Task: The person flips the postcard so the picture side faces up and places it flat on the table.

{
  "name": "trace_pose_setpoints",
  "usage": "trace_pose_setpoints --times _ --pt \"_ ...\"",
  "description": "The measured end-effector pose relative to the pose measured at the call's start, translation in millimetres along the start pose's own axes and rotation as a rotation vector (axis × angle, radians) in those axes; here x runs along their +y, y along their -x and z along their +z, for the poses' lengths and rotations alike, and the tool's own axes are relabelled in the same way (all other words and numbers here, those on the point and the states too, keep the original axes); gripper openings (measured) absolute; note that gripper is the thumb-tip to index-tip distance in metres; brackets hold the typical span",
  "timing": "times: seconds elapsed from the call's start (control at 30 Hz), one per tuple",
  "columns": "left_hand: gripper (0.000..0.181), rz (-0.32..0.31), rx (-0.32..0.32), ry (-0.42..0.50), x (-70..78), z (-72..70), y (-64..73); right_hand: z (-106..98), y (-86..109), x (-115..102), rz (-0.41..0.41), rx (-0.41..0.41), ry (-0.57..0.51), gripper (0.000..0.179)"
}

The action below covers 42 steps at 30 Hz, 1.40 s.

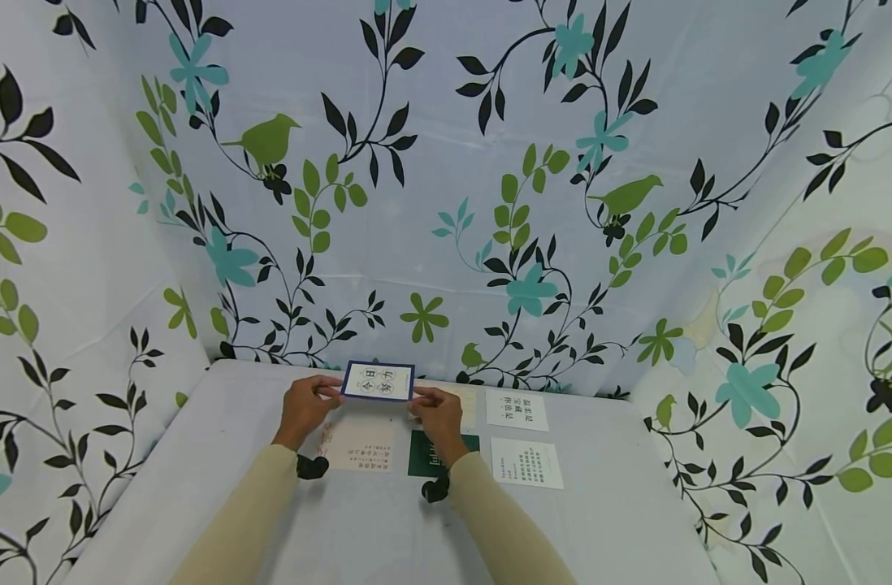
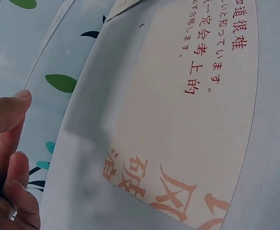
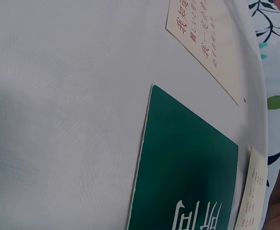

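Note:
A white card with a blue border and dark characters is held up at the far side of the table. My left hand pinches its left edge between thumb and fingers; in the left wrist view the card's thin edge rises from that left hand. The right hand grips the card's lower right corner. Below the hands lie a cream card with red writing and a dark green card, partly hidden by the right wrist. In the right wrist view, only a strip of the right hand shows.
Two white cards with dark writing, an upper one and a lower one, lie to the right. Behind the right hand is a pale yellow card, partly covered. The white-covered table meets a hanging cloth with leaves and birds.

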State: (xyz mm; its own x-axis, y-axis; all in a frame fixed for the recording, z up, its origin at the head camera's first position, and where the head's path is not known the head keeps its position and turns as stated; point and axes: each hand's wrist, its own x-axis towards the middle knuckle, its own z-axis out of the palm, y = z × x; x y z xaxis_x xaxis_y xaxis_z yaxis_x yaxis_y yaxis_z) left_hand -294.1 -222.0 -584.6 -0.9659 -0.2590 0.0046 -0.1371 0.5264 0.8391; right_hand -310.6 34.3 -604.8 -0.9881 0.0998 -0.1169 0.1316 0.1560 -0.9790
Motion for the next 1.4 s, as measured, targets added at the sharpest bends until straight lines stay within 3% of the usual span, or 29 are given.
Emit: trace_pose_setpoints --times 0.3,0.73,1.4 --pt "0.035 -0.052 -0.017 -0.003 -2.7 -1.9 2.6 5.8 4.4 -1.2 0.009 0.002 0.030 0.027" --pt "0.031 -0.059 -0.013 -0.060 -15.3 -2.5 1.1 11.7 1.9 5.4 0.022 -0.050 0.044 0.026" --pt "0.028 -0.051 -0.007 -0.110 -22.2 -0.5 5.8 14.2 6.0 5.6 0.094 -0.087 0.111 0.026"
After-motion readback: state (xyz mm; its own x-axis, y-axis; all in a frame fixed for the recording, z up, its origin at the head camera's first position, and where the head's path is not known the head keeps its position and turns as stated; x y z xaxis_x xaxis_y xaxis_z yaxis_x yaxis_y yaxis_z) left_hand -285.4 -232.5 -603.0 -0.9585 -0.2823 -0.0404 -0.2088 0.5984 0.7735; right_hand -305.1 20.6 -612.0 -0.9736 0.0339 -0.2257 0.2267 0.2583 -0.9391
